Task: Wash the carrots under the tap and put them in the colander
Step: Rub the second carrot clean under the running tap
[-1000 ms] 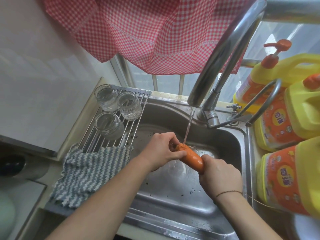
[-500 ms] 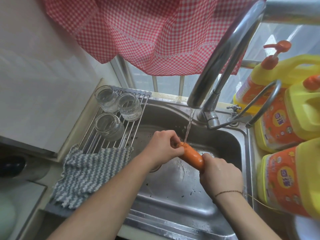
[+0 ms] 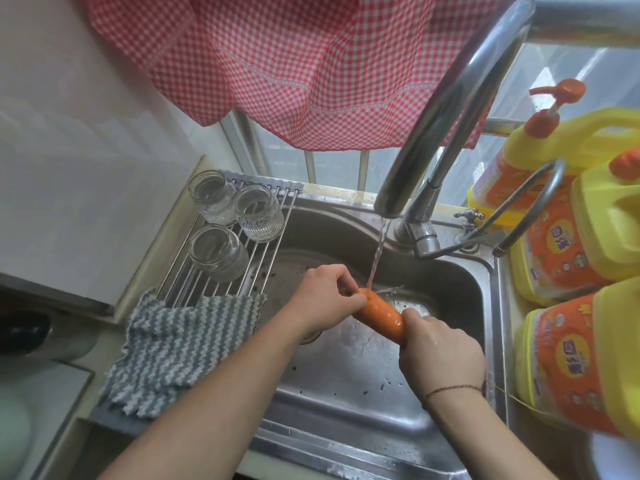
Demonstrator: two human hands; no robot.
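Since a second ago I've kept both hands curled on the carrot (image 3: 379,311), left hand (image 3: 323,297) rubbing its streamed tip, right hand (image 3: 440,351) gripping the base; colander unseen.

- A red gingham curtain (image 3: 311,64) hangs over a barred window (image 3: 332,168), above and beyond the hands; daylight comes through.
- A pale glossy wall (image 3: 69,150) stands to their left.
- A steel sink (image 3: 346,393) lies beneath them.

Carrot (image 3: 380,315) orange; curtain (image 3: 311,67) red-white gingham; cloth (image 3: 176,348) grey-white zigzag; bottles (image 3: 568,358) yellow, orange labels; sink (image 3: 346,393) steel-grey.
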